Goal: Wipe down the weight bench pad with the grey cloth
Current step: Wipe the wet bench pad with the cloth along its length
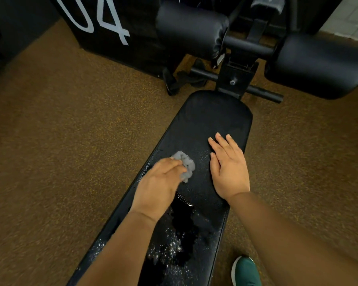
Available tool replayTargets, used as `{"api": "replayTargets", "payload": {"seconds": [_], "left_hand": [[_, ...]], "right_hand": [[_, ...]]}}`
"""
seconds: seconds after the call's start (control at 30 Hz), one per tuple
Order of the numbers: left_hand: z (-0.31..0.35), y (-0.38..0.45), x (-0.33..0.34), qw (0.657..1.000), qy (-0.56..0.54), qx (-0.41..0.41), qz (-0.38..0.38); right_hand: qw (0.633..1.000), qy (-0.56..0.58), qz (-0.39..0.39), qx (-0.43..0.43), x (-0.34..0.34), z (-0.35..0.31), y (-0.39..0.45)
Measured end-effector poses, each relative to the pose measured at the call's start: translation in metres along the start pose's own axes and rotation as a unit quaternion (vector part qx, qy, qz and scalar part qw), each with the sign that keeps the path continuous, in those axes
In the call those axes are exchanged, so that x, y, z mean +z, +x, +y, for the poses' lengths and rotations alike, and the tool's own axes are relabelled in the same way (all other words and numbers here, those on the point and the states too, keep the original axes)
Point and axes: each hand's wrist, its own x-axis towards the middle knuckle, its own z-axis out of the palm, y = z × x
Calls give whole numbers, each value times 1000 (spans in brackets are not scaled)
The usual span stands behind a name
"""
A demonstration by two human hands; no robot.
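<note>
Head view: wiping under way.
Pad [213, 120]: firm, slick black vinyl, wet with droplets toward 6 o'clock; likely slippery.
Right hand [228, 168]: flat, fingers released, bracing at 3 o'clock.
Left hand [159, 182]: grasping cloth.
Cloth [186, 164]: soft, light, bunched mid-pad; best held as a wad.

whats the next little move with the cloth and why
Probably drag the grey cloth, bunched under the left hand, back toward the body. The bench pad looks dry ahead, but droplets and a wet patch sit nearer. The right hand lies flat on the pad.
</note>
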Motion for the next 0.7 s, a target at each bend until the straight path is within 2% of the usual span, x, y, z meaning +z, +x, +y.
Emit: {"api": "replayTargets", "payload": {"seconds": [0.13,0.37,0.47,0.57,0.7], "left_hand": [[1,-4,2,994,-18,-101,36],[0,-2,-2,985,-19,-156,68],[0,1,-6,976,-21,-206,69],[-9,-1,-10,962,-21,-258,87],[-6,-9,-13,924,-68,-342,155]], "right_hand": [[1000,9,10,-2,2,1,-1],[1000,24,19,-2,3,2,-2],[1000,23,16,2,2,2,-2],[1000,23,13,-1,1,1,-2],[1000,16,11,-5,1,2,-1]]}}
